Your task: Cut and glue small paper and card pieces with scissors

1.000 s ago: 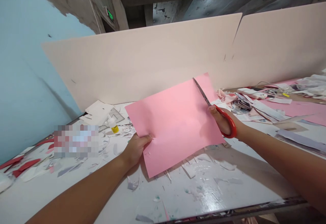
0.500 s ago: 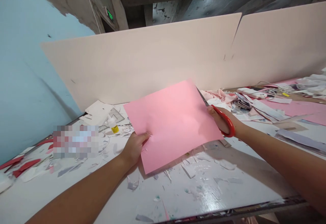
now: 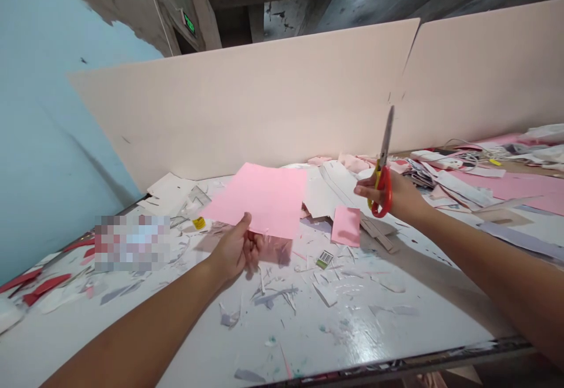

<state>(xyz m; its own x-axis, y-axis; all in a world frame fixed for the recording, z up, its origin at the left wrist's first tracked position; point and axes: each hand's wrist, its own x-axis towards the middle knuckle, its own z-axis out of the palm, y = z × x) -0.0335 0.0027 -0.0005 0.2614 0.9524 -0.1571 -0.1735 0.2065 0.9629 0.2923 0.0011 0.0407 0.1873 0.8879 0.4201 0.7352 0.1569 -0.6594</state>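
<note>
My left hand (image 3: 238, 250) grips a pink paper sheet (image 3: 259, 198) by its near edge and holds it nearly flat above the white table (image 3: 352, 323). My right hand (image 3: 392, 195) is closed round red-handled scissors (image 3: 382, 170), blades together and pointing up, to the right of the sheet. A small pink cut-off strip (image 3: 346, 226) lies on the table between the two hands.
Paper scraps litter the table around the hands. A small glue bottle (image 3: 197, 218) and a clear set square lie at the left. A heap of white and pink papers (image 3: 462, 185) and cables fills the right. A tall beige board (image 3: 273, 94) stands along the back.
The pink sheet dropped from tilted up to nearly flat and moved left. A narrow strip came off it and fell to the table. The scissors left the paper and swung upright.
</note>
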